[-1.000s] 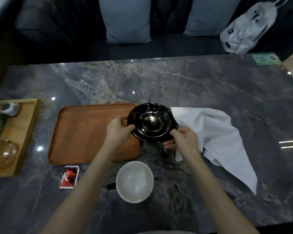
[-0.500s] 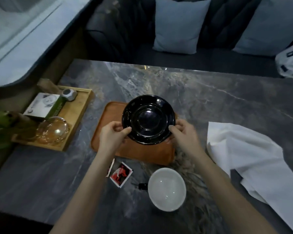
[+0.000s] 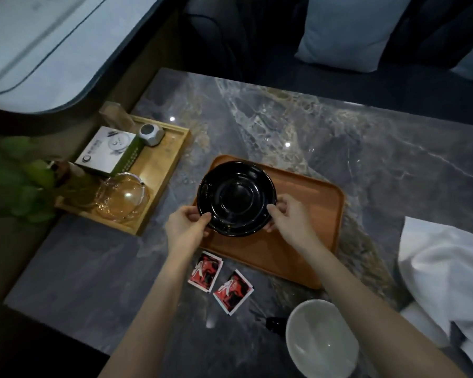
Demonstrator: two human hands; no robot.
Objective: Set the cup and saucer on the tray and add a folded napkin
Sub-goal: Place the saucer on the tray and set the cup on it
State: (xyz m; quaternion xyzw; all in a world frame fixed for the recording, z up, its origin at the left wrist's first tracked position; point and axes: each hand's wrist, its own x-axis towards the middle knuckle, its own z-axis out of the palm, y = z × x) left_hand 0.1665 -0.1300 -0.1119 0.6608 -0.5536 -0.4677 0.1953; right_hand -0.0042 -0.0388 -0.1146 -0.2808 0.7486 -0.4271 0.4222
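Both hands grip the black saucer [image 3: 236, 199] by its near rim: the left hand [image 3: 186, 227] pinches the left edge with thumb on top, and the right hand [image 3: 289, 218] pinches the right edge the same way. Half a second ago the saucer hung over the tray's near middle; now it sits over the left end of the brown wooden tray [image 3: 311, 214], though whether it touches the tray is unclear. The view has swung left, so a second red sachet [image 3: 233, 291] shows beside the first red sachet [image 3: 205, 270]. The white cup [image 3: 321, 347] now lies at lower right on the marble table [image 3: 366, 148], and the unfolded white napkin [image 3: 448, 271] is cut by the right edge.
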